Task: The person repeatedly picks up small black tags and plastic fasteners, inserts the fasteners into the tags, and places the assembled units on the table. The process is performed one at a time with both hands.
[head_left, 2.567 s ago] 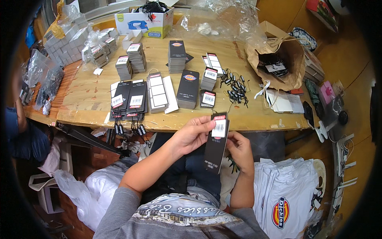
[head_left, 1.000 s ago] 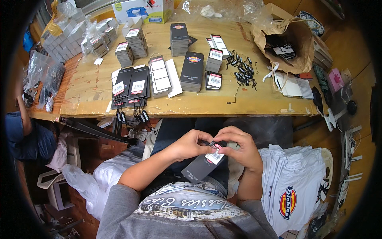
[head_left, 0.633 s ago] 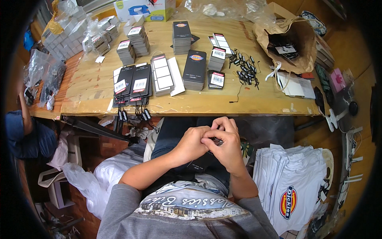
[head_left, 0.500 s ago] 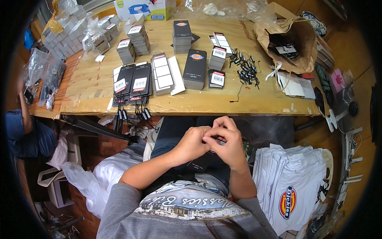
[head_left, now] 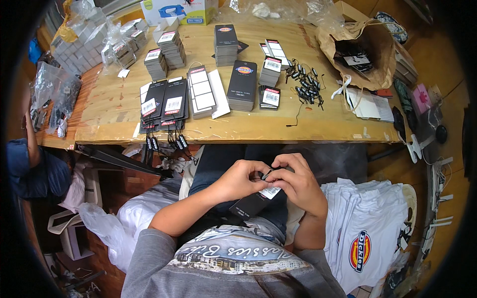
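Over my lap, both hands meet at the top of a black hang tag [head_left: 247, 206], which dangles at a slant. A smaller white barcode tag [head_left: 270, 191] lies over its upper part. My left hand [head_left: 241, 180] is closed, thumb and index finger pinching a thin dark tag string [head_left: 259, 174] at the tags' top end. Closed too, my right hand [head_left: 301, 185] grips the tags' upper edge between thumb and fingers. The fingers partly hide the string and the holes.
On the table [head_left: 208, 130] stand stacks of black hang tags [head_left: 242, 87], barcode tag piles [head_left: 270, 72], strung tags [head_left: 174, 102] overhanging the front edge, and loose black strings [head_left: 308, 84]. A paper bag [head_left: 385, 54] is at right. White printed shirts [head_left: 367, 223] lie beside me; another person's arm [head_left: 32, 134] shows at left.
My right hand has turned and shifted slightly right and down. The hang tag and its white barcode tag now show more, tilted to the lower left.
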### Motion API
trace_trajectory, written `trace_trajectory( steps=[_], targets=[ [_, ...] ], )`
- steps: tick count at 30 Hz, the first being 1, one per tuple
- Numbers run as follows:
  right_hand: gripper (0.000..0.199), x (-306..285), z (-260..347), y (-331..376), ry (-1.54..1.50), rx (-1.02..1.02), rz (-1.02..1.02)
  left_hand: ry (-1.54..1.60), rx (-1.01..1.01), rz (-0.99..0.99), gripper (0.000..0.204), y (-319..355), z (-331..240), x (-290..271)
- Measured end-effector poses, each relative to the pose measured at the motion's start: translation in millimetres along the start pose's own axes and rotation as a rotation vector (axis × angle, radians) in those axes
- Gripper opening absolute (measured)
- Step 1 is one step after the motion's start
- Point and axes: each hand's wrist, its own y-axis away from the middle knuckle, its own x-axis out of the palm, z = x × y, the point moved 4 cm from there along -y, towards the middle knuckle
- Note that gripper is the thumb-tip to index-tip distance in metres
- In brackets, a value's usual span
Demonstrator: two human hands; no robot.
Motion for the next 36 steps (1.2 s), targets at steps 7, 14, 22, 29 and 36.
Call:
trace_trajectory(
  steps=[7, 14, 22, 29, 36],
  targets=[
    [0.014, -5, -5, 2, -0.315, 0.032, -0.078, 0.244, -0.07, 0.119, 0.016, 2, 0, -2],
    [0.016, -12, -27, 8, -1.451, 0.064, -0.319, 0.331, -0.081, 0.245, 0.014, 4, -9, 3],
    [0.017, -26, -24, 16, -1.558, 0.082, -0.522, 0.536, 0.026, 0.25, 0.011, 2, -12, 2],
    [0.006, -28, -1, 25, -0.434, 0.282, -0.643, 0.511, 0.118, 0.022, 0.01, 1, -24, -3],
    [0.011, -11, 5, 30, -0.544, 0.263, -0.495, 0.431, 0.11, -0.037, 0.012, 11, -25, -3]
  ],
)
